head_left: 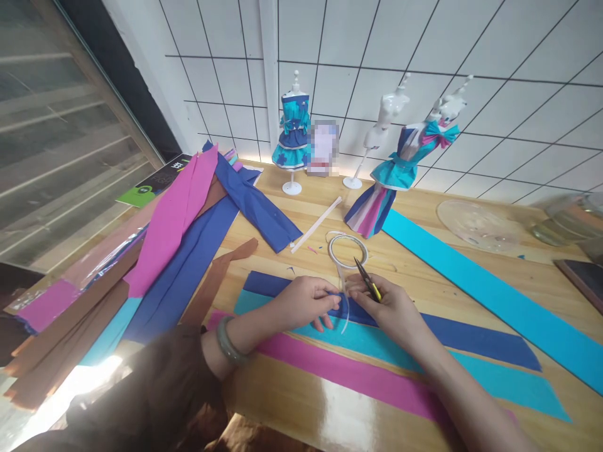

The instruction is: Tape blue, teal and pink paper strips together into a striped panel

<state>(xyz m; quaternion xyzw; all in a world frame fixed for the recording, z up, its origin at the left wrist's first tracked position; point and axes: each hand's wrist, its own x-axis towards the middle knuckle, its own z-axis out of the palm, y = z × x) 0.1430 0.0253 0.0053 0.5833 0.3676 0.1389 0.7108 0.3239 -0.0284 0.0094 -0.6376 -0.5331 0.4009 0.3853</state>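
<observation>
Dark blue, turquoise and pink strips lie side by side on the wooden table, the blue strip [480, 338] farthest from me, then the turquoise strip [513, 380] and the pink strip [330, 367]. Over the blue strip, my left hand [313, 301] has its thumb and forefinger pinched near a thin white tape end [345, 314]; what they grip is too small to tell. My right hand [386, 304] holds small black and yellow scissors [369, 280], tips pointing away, its fingertips beside the tape. Just beyond the hands lies a white tape roll [347, 251].
Strips in pink [174, 220], blue and brown are piled at the left. Dressed mannequins [293, 135] and a bare one [377, 129] stand along the tiled wall. A long turquoise strip [494, 295], a clear plate [475, 224] and a glass container [565, 221] are at the right.
</observation>
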